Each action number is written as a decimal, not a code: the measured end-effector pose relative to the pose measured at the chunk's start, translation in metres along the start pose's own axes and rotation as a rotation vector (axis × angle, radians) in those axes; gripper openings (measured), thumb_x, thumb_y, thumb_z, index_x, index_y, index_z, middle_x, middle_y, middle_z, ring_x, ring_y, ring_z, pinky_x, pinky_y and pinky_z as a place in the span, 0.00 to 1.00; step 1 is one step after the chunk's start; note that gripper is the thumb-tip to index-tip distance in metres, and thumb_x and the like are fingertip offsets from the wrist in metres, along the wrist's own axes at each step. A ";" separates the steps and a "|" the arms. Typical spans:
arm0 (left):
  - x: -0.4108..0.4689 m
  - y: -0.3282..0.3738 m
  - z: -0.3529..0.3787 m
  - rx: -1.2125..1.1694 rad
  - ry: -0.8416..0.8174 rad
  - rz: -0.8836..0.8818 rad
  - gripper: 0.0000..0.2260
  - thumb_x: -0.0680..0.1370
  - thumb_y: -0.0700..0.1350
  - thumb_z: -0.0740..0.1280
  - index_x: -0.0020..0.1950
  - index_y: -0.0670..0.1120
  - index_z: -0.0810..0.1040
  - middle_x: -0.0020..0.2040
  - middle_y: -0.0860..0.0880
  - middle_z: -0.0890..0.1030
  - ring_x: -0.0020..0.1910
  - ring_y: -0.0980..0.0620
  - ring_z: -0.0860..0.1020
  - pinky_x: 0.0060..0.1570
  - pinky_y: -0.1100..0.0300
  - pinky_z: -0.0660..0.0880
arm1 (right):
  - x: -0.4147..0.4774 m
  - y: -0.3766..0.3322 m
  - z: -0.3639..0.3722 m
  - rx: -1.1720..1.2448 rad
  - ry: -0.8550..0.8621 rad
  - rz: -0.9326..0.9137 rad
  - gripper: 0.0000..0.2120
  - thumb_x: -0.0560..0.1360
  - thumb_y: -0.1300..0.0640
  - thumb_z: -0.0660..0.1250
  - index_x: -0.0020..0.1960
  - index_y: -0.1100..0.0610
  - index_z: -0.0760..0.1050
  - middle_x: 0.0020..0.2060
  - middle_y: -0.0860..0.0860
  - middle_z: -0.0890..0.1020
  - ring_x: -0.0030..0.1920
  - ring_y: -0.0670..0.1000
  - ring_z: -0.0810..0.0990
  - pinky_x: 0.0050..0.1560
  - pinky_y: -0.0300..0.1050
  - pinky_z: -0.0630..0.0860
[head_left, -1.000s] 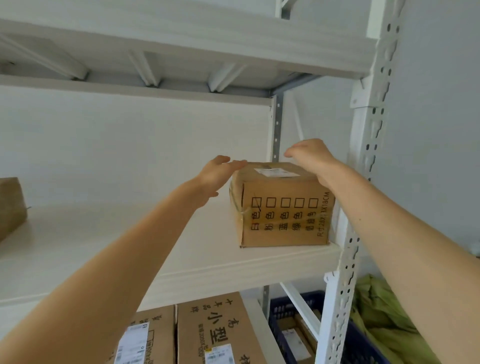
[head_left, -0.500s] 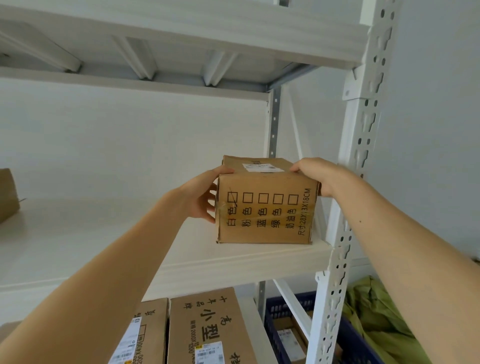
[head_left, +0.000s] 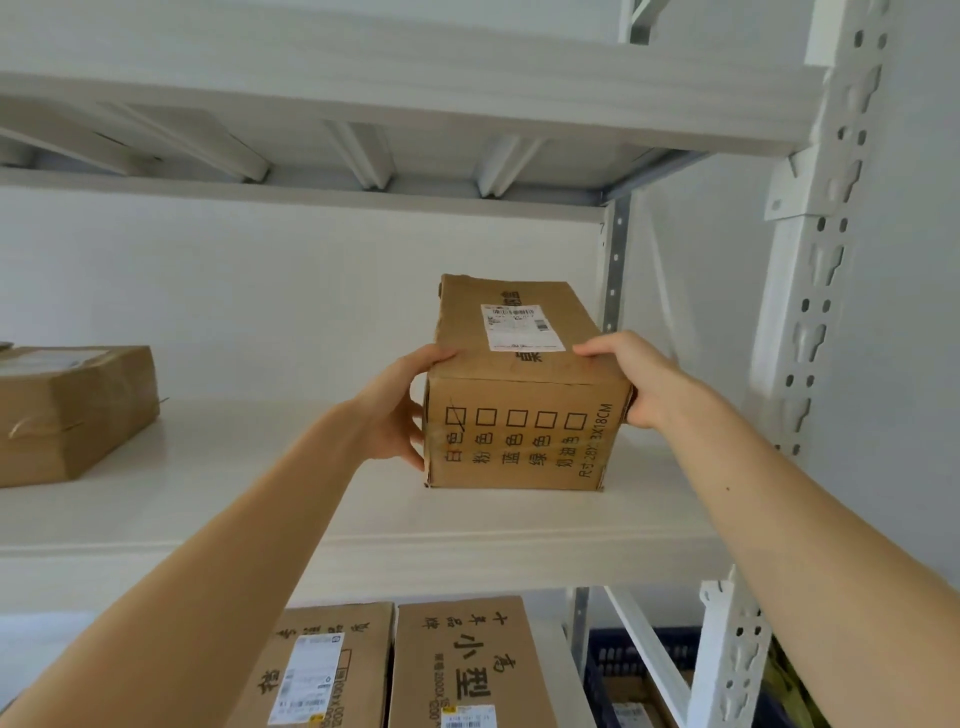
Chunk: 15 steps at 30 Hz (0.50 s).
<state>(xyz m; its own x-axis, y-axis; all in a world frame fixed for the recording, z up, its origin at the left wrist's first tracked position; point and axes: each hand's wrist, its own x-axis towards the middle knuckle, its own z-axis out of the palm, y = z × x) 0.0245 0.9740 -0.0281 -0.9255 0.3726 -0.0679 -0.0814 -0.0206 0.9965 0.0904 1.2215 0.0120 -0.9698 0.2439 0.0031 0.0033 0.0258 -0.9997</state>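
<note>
Far left, a squat brown carton (head_left: 72, 410) sits on the shelf (head_left: 234, 525), its corrugated skin creased and glossy with clear tape. The shelf itself is a pale, matte board with a faint grain and a rounded front lip. Underneath, two more cartons stand side by side: one (head_left: 322, 670) wears a white shipping sticker, and its neighbour (head_left: 467, 660) carries bold printed characters.

Moving right, here is the cardboard box (head_left: 519, 436). It is a brick-shaped block of plain kraft board, scuffed at the edges, with five printed squares in a row on its front face and a white label (head_left: 522, 326) flat on top. It sits base down on the shelf near the right end, well apart from the squat carton.

Beyond it rises the white metal upright (head_left: 810, 322), smooth-painted and punched with slots. Low down there is a dark blue slatted crate (head_left: 618, 670).

Now the hands. The left hand (head_left: 392, 415) cups the box's left side, with its thumb hooked over the top edge and its fingers wrapped at the near corner. The right hand (head_left: 636, 382) presses its palm to the right face, fingertips curled over the top edge. Both hands are grasping the box, which is pinned between them.
</note>
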 end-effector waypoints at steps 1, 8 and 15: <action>-0.001 -0.001 -0.004 -0.020 0.010 0.004 0.34 0.70 0.67 0.70 0.72 0.55 0.69 0.66 0.38 0.75 0.61 0.30 0.77 0.57 0.23 0.69 | 0.000 0.001 0.004 0.000 -0.009 -0.004 0.16 0.74 0.57 0.69 0.62 0.56 0.76 0.51 0.57 0.83 0.49 0.57 0.83 0.43 0.50 0.78; -0.015 -0.008 -0.024 -0.089 0.094 0.044 0.30 0.70 0.70 0.68 0.64 0.53 0.76 0.62 0.38 0.80 0.60 0.35 0.79 0.56 0.29 0.74 | -0.006 0.002 0.023 0.067 -0.093 0.024 0.12 0.76 0.48 0.68 0.54 0.54 0.75 0.47 0.56 0.83 0.49 0.57 0.80 0.43 0.51 0.74; -0.048 -0.007 -0.030 -0.136 0.093 0.084 0.26 0.73 0.66 0.65 0.64 0.51 0.78 0.63 0.40 0.81 0.58 0.37 0.81 0.54 0.38 0.77 | -0.033 0.008 0.037 0.141 -0.189 -0.027 0.11 0.77 0.49 0.67 0.55 0.54 0.76 0.46 0.56 0.84 0.50 0.57 0.81 0.45 0.51 0.76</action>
<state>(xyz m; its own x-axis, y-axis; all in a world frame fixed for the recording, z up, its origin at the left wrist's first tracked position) 0.0584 0.9281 -0.0337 -0.9610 0.2765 0.0049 -0.0456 -0.1759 0.9834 0.1137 1.1775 0.0030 -0.9975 0.0589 0.0379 -0.0442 -0.1089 -0.9931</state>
